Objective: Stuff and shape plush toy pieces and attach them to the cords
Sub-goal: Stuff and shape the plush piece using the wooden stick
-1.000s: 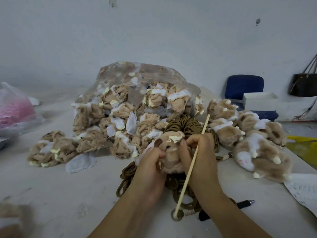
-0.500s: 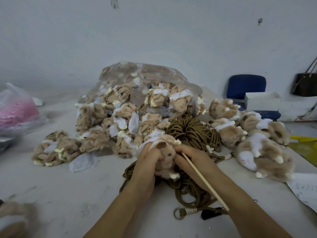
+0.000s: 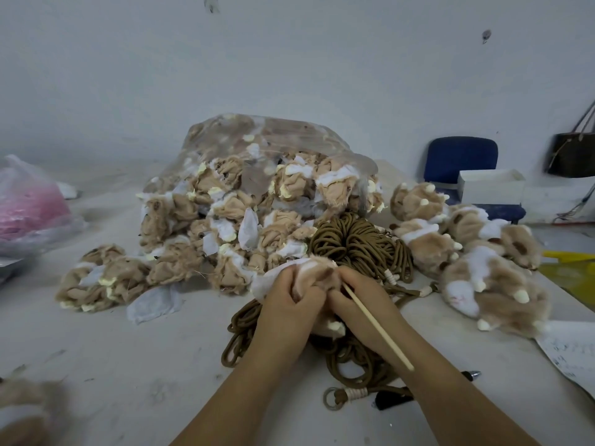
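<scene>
Tan and white plush toy piece [image 3: 317, 273] being squeezed into shape, seemingly not yet tied on: pinching it from both sides, left hand [image 3: 289, 304] and right hand [image 3: 363, 305] curling tight, knuckles nearly touching, the right one also gripping a thin wooden stick [image 3: 376, 326]. Lying beneath and just beyond the hands, coiled brown cords [image 3: 357, 243]. Sitting right of them, several plump finished toys [image 3: 483, 278]; spilling from a clear plastic bag [image 3: 257, 136] farther beyond, a heap of limp unstuffed skins [image 3: 225, 220], probably most of the job.
</scene>
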The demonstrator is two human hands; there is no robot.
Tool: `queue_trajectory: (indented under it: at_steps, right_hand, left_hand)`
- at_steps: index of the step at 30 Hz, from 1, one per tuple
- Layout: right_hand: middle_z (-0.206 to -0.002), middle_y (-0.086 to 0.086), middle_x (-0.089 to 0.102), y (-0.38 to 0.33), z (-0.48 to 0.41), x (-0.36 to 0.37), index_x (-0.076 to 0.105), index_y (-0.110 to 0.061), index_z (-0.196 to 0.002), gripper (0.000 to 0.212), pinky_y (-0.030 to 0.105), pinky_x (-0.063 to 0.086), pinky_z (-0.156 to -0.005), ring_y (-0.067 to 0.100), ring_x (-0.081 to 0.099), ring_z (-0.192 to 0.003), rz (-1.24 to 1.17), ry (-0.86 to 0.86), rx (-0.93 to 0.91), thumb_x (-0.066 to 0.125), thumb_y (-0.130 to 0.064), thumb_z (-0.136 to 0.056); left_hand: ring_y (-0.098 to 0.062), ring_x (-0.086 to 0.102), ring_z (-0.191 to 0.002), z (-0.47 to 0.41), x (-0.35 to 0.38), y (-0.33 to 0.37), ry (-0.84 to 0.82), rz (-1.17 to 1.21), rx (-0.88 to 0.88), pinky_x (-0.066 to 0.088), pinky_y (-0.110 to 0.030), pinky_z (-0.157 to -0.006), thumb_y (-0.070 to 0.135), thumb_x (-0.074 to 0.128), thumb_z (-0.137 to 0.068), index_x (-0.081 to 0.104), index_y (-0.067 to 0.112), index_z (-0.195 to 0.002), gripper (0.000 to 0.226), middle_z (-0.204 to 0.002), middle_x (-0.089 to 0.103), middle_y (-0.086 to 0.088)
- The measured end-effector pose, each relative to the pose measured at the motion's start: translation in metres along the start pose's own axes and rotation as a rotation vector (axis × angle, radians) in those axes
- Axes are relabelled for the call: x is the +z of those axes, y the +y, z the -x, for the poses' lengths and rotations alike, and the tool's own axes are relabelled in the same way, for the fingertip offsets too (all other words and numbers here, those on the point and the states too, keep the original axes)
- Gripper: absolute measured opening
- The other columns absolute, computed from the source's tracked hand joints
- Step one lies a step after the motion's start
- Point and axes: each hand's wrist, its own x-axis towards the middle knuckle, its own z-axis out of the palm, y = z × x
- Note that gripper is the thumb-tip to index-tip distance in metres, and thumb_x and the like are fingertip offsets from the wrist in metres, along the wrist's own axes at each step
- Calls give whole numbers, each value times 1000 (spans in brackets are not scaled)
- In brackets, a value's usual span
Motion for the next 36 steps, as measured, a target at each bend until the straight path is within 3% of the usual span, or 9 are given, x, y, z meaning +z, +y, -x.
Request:
queue_trajectory:
  at_steps: [4,10,12,15,18,23,26,30,36]
  right_hand:
    - [-57,-8,55,5,0,-2,51,-21,-69,20,13,36,-47,3,46,-52,-127,87,55,59,-15,-85]
    - [-52,-7,44,3,3,3,47,-19,-66,25,12,31,-43,3,37,-47,-234,125,42,61,-14,-86]
    - [-52,-9,37,2,3,3,42,-15,-66,26,14,29,-43,4,33,-48,-273,98,28,59,-11,-85]
    - [-55,-8,35,2,5,1,41,-16,-66,19,18,28,-45,7,32,-51,-380,30,13,56,-19,-79]
    - [-63,-1,36,4,5,1,42,-14,-70,18,23,29,-49,13,33,-59,-507,-29,23,58,-22,-76]
    - [-77,6,47,7,4,2,49,-19,-75,13,33,37,-66,18,42,-75,-748,-159,66,59,-24,-70]
    - [-85,8,59,9,5,6,58,-13,-90,27,27,47,-70,13,54,-80,-553,-127,105,59,-35,-75]
    - [-78,1,47,7,1,9,48,-16,-76,25,14,38,-57,1,44,-63,-208,96,106,66,-33,-81]
    - [-102,-13,36,2,5,7,49,-28,-100,25,14,44,-71,-1,46,-87,153,244,-236,68,-32,-84]
  left_hand:
    - [6,62,-86,-2,0,-3,133,-169,41,49,-13,-67,44,68,-85,60,47,-92,11,-97,65,19]
    - [-7,49,-51,-3,0,-8,147,-223,-7,37,-17,-44,38,60,-82,63,15,-78,23,-69,61,1]
    - [-6,51,-48,-4,-1,-6,130,-132,-68,40,-18,-44,30,62,-87,67,27,-67,21,-60,62,2]
    - [-21,68,-57,-5,-2,-5,97,34,-162,56,-28,-52,23,63,-92,73,42,-71,30,-73,74,-10]
    - [-23,74,-73,-6,-2,-8,136,129,-203,61,-32,-61,19,59,-95,76,26,-100,19,-83,76,-11]
    - [-32,73,-90,-8,-3,-10,173,228,-204,62,-40,-70,20,58,-95,80,23,-82,25,-90,76,-12]
    - [-36,69,-101,-12,-9,-11,161,292,-197,56,-52,-92,15,53,-94,79,21,-94,26,-100,75,-15]
    - [-31,70,-98,-14,-13,-11,86,303,-145,58,-41,-80,13,51,-90,76,24,-100,29,-105,74,-14]
    - [-24,70,-94,-13,-11,-9,214,169,-29,60,-45,-80,30,53,-88,73,37,-90,22,-93,75,1]
